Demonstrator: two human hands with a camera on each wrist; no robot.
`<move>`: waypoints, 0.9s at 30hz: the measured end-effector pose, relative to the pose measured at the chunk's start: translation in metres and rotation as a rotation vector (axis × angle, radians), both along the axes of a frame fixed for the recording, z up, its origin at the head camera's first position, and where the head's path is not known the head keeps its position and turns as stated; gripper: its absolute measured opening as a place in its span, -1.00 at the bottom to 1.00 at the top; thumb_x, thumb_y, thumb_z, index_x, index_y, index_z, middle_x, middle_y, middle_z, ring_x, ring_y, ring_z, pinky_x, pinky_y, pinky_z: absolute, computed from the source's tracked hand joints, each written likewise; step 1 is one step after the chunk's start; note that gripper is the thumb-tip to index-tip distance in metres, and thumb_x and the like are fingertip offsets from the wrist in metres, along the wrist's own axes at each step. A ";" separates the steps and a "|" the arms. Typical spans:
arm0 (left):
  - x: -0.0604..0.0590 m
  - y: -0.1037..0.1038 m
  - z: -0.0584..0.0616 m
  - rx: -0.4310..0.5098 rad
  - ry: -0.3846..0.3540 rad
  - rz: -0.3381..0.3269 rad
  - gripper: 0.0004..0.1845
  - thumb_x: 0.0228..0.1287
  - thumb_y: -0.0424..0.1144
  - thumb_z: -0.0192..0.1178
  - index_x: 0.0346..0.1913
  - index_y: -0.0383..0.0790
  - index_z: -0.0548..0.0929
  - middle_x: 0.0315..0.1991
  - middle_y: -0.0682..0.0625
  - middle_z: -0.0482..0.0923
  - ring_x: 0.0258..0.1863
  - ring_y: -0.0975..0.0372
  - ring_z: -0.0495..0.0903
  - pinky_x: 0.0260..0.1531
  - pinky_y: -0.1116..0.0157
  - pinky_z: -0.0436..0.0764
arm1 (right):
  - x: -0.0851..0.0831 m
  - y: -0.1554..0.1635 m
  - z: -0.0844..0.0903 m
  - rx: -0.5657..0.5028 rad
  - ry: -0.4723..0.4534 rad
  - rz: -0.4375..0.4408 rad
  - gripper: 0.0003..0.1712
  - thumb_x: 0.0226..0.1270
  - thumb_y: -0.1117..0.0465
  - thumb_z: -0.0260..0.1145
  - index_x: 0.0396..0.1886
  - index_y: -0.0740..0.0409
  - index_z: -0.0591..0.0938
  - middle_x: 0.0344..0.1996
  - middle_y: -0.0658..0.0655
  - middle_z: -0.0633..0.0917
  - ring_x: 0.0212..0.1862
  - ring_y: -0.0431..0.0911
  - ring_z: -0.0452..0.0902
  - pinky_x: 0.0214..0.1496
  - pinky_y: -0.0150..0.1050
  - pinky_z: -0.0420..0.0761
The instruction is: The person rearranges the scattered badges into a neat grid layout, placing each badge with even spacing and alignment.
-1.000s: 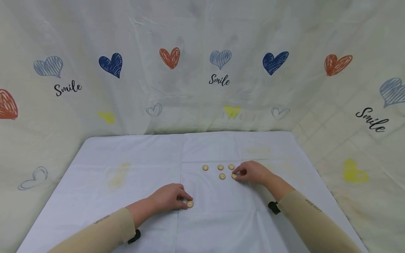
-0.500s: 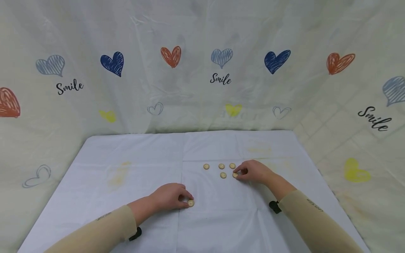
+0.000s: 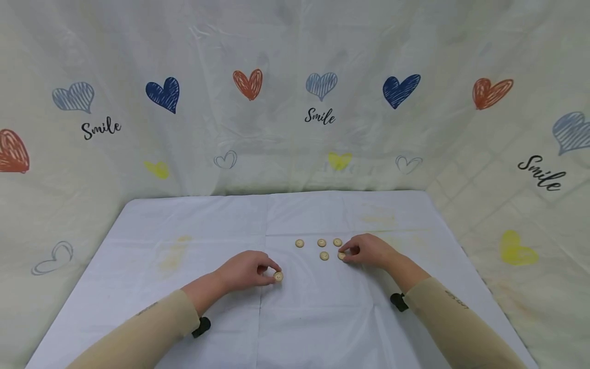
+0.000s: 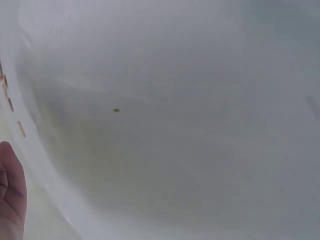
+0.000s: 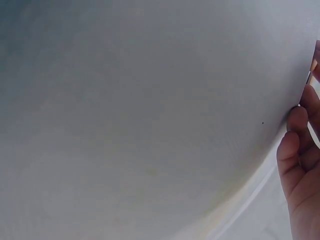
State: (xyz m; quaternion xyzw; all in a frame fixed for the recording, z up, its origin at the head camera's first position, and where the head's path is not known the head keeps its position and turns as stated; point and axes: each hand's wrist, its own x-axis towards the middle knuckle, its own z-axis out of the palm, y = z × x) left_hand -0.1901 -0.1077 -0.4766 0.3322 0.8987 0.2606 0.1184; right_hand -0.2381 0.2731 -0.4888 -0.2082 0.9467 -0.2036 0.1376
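My left hand (image 3: 246, 269) pinches a small round wooden button (image 3: 278, 277) between thumb and forefinger, left of the other buttons. Farther right, my right hand (image 3: 370, 250) has its thumb and forefinger on another button (image 3: 341, 255), which lies on the white cloth. Just left of that one lies a lone button (image 3: 324, 255). Behind them is a row of three: a left button (image 3: 299, 243), a middle button (image 3: 321, 243) and a right button (image 3: 338, 242). Only part of the left hand shows in the left wrist view; in the right wrist view, curled fingers (image 5: 289, 147) show at the edge.
A white cloth (image 3: 313, 333) with creases and faint yellow stains covers the table. Behind it hangs a pale curtain (image 3: 276, 133) printed with hearts and "Smile". Black wrist cameras sit under both sleeves, near the cloth.
My left hand has moved away from me, toward the rows, carrying its button along. The right hand and the buttons near it stay in place.
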 end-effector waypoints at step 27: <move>-0.070 0.063 -0.013 -0.174 -0.013 0.039 -0.79 0.24 0.04 0.36 -0.08 0.19 0.80 -0.48 0.23 0.51 -0.42 0.34 0.45 -0.36 0.31 0.45 | 0.004 -0.005 0.006 0.007 -0.017 -0.018 -0.75 0.17 0.07 0.52 -0.12 -0.10 0.81 -0.49 -0.17 0.58 -0.37 -0.21 0.43 -0.28 -0.25 0.45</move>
